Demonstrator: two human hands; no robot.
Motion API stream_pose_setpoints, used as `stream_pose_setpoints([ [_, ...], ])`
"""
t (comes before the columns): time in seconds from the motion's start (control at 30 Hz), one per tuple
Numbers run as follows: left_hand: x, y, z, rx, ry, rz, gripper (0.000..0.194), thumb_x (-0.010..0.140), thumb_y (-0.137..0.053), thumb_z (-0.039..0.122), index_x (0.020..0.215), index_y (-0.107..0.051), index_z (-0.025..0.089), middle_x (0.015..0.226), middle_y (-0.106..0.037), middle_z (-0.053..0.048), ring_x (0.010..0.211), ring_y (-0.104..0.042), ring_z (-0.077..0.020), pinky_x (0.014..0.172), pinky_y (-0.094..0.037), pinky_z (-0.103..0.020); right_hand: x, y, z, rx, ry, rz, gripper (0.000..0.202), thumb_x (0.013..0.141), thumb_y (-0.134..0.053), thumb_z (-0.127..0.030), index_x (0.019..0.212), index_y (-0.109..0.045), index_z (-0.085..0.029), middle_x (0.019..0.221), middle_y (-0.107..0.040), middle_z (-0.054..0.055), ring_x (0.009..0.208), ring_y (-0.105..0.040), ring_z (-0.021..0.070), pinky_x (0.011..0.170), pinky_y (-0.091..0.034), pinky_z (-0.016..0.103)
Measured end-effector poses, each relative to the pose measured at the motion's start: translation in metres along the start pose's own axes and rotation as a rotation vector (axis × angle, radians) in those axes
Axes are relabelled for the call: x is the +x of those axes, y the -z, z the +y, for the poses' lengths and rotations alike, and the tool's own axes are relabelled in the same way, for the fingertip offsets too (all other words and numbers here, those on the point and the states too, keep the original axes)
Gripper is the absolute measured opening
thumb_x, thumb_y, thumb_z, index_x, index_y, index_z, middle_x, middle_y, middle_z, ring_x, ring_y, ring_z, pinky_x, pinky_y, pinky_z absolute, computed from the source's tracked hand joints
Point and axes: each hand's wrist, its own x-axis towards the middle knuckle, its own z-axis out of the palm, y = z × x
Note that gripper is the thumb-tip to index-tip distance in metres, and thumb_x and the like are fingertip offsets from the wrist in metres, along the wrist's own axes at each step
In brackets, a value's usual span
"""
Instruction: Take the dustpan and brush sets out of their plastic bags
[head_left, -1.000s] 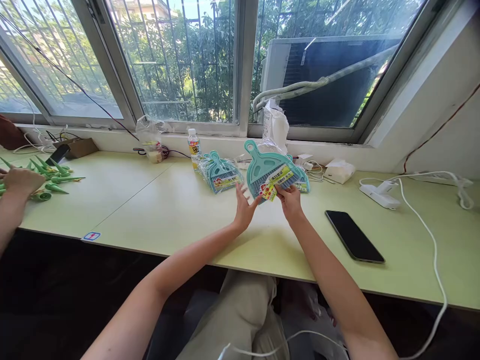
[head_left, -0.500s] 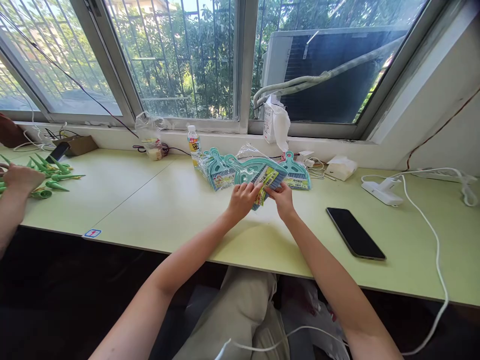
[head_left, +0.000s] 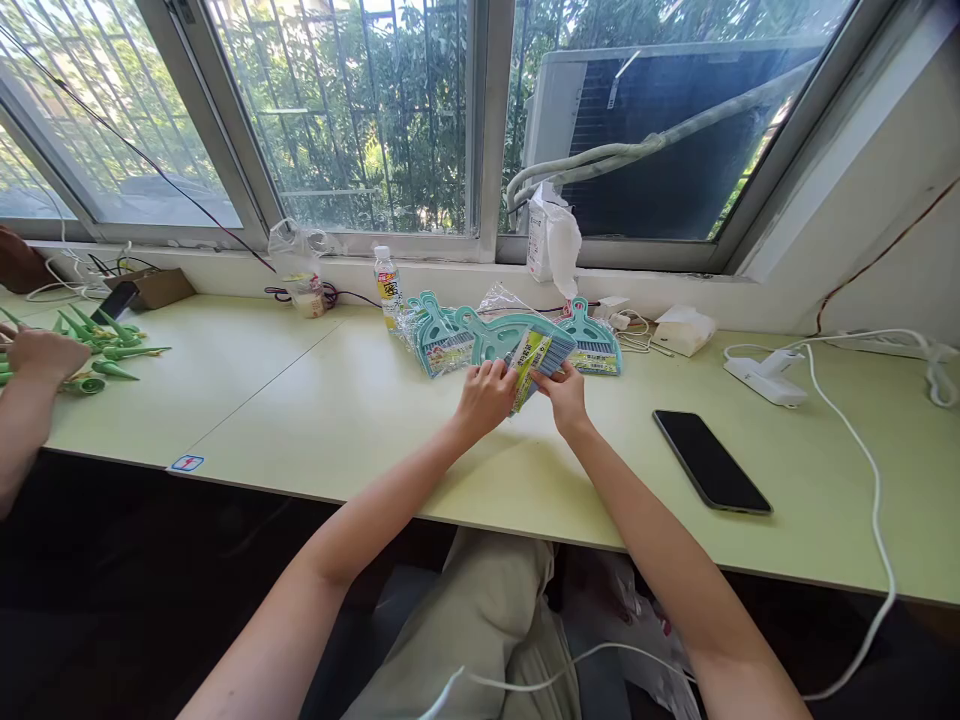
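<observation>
Between my two hands is a teal dustpan-and-brush set [head_left: 551,345] with grey-blue bristles and a yellow-green label, tilted above the tabletop. My left hand [head_left: 487,395] has its fingers curled on the set's lower left side, by the label. On the right edge, my right hand [head_left: 562,392] grips it with thumb and fingers. Behind and left of it lie more teal sets [head_left: 442,335] in clear plastic. Another teal set [head_left: 595,345] rests just to the right, its handle toward the window.
A black phone [head_left: 711,462] lies right, near a white power strip [head_left: 765,380] and cable. A bottle [head_left: 388,288] stands by the sill. At far left, another person's hand [head_left: 46,355] touches green pointed items [head_left: 124,352]. The table edge [head_left: 300,490] runs in front.
The held set has turned slightly, so its label stands steeper and more bristles show. Both my hands stay in nearly the same place on it.
</observation>
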Motion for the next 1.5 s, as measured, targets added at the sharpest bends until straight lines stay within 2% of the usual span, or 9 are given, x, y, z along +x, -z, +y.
stream_pose_setpoints([
  [0.27,-0.0018,0.001,0.0001,0.042,-0.04,0.039,0.025,0.095,-0.039,0.016,0.1,-0.063,0.022,0.104,-0.061,-0.011,0.093,-0.055,-0.0241,0.08,-0.037,-0.037,-0.0003,0.0006,0.0003,0.08,-0.037,0.04,0.046,0.048,-0.085,-0.027,0.088,-0.063,-0.021,0.081,-0.073,0.001,0.079,-0.068,0.0189,0.071,-0.058,0.035],
  [0.57,-0.0006,0.0033,-0.0027,0.025,-0.011,-0.002,0.038,0.097,-0.033,0.014,0.123,-0.059,0.021,0.109,-0.062,-0.013,0.096,-0.058,-0.0247,0.076,-0.043,-0.036,0.0009,0.0039,-0.0004,0.197,-0.031,0.045,0.039,0.056,-0.081,-0.021,0.09,-0.063,-0.021,0.089,-0.071,0.001,0.085,-0.068,0.0172,0.076,-0.059,0.031],
  [0.77,-0.0029,0.0046,-0.0018,-0.057,-0.069,0.011,0.042,0.095,-0.035,0.011,0.126,-0.058,0.026,0.132,-0.056,-0.012,0.113,-0.056,-0.0251,0.085,-0.044,-0.036,0.0007,0.0021,-0.0009,0.254,-0.027,0.0,0.034,0.058,-0.076,-0.019,0.088,-0.063,-0.021,0.089,-0.071,-0.001,0.084,-0.068,0.0155,0.079,-0.059,0.03],
  [0.9,-0.002,0.0041,-0.0026,-0.046,-0.018,0.011,0.043,0.095,-0.034,0.013,0.13,-0.057,0.025,0.139,-0.052,-0.013,0.12,-0.053,-0.0278,0.089,-0.043,-0.041,-0.0014,0.0001,-0.0046,0.255,-0.031,-0.039,0.034,0.058,-0.077,-0.02,0.089,-0.062,-0.023,0.089,-0.071,-0.001,0.088,-0.069,0.017,0.08,-0.059,0.031],
  [1.23,-0.0039,0.002,-0.0015,0.047,-0.076,0.02,0.041,0.095,-0.035,0.013,0.13,-0.056,0.02,0.138,-0.054,-0.013,0.121,-0.053,-0.0264,0.092,-0.042,-0.04,-0.0024,0.0003,-0.0038,0.188,-0.04,-0.026,0.035,0.059,-0.078,-0.022,0.09,-0.061,-0.022,0.085,-0.071,-0.001,0.083,-0.068,0.0163,0.077,-0.059,0.031],
  [1.37,-0.0042,0.002,-0.0015,0.004,-0.109,-0.002,0.039,0.095,-0.04,0.015,0.13,-0.055,0.02,0.138,-0.053,-0.014,0.121,-0.053,-0.0251,0.094,-0.041,-0.038,-0.0007,0.0013,-0.0027,0.175,-0.025,0.008,0.038,0.057,-0.079,-0.023,0.09,-0.06,-0.022,0.084,-0.071,0.0,0.085,-0.069,0.0178,0.078,-0.059,0.033],
  [1.5,-0.0035,0.0021,0.0,-0.102,-0.09,0.005,0.038,0.095,-0.036,0.014,0.125,-0.058,0.021,0.136,-0.055,-0.013,0.123,-0.052,-0.026,0.095,-0.039,-0.039,0.0006,0.0025,-0.0016,0.187,-0.009,0.016,0.038,0.056,-0.08,-0.024,0.088,-0.06,-0.022,0.086,-0.071,0.0,0.087,-0.069,0.0187,0.079,-0.059,0.034],
])
